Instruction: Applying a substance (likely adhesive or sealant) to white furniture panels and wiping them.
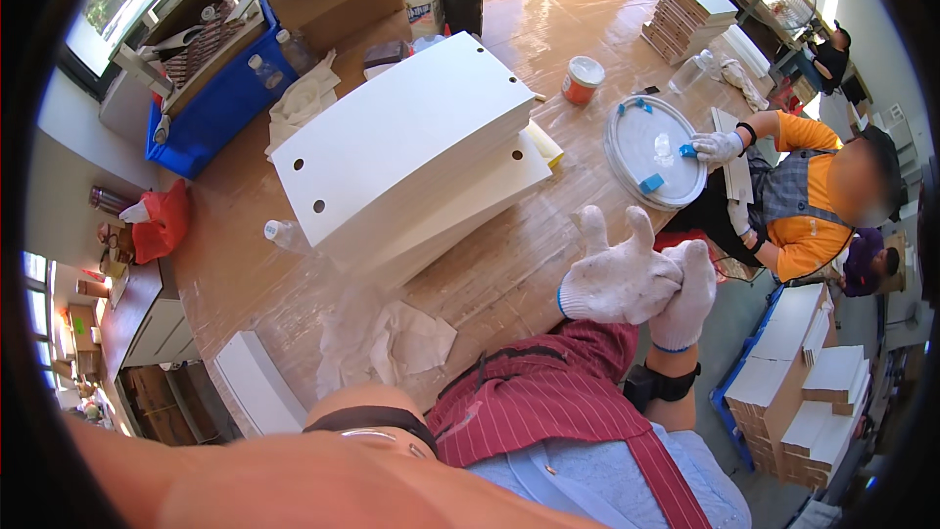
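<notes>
A blue bin (217,95) stands left; a red bag (164,227) lies nearby.

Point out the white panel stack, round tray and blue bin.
White panel stack (401,132): head view, on its top face.
Round tray (634,146): head view, on its bare surface.
Blue bin (214,118): head view, on its side wall.

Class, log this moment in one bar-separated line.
right hand: gloved, against other white glove | table: stacked white boards, beige cloth | co-worker: gloved hand at blue block

From head height, the single wide fisheye view looks down, close over the brown worktable (548,24).
</notes>
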A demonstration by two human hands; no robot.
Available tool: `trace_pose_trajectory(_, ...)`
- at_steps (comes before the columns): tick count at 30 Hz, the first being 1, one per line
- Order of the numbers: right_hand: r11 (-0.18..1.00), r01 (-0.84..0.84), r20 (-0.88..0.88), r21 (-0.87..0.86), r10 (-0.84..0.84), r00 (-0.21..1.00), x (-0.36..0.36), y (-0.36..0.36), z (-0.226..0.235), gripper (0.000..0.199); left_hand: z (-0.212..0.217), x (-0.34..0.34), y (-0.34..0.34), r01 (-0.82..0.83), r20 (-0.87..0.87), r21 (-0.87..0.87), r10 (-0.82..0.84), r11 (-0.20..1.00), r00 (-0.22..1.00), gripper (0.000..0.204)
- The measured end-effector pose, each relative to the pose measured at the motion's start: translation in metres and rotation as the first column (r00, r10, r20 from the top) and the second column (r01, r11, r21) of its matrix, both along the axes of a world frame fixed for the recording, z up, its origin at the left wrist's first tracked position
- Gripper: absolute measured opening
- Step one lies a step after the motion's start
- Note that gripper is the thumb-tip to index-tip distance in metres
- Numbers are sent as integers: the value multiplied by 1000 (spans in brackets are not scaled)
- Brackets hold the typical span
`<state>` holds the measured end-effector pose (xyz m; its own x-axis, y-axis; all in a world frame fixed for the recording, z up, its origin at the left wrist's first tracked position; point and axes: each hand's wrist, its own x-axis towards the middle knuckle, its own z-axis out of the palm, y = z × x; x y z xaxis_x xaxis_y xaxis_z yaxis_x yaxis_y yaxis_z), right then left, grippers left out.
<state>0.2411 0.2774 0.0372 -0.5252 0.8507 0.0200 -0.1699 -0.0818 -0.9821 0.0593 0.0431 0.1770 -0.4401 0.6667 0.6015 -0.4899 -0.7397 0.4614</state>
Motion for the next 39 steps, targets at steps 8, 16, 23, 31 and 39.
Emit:
trace_pose_trajectory(8,999,25,-5,22,-25,1000,1,1,-3,49,6,6,-4,-18,27,9,17,1000,999,28)
trace_pose_trajectory(16,999,-32,-11,-13,31,999,6,2,-2,40,8,15,-3,-25,64,18,24,1000,998,29)
trace_pose_trajectory(23,999,-34,28,-15,34,999,-2,10,-5,42,10,7,6,-35,128,25,31,999,991,30)
trace_pose_trajectory(31,948,-157,-28,276,171,985,-36,-11,-3,41,-106,-9,34,-286,195,-577,469,765,861,19)
trace_pose_trajectory(39,692,-646,-334,-322,555,762,-80,46,-58,59,-212,25,30,250,413,-735,123,630,903,36)
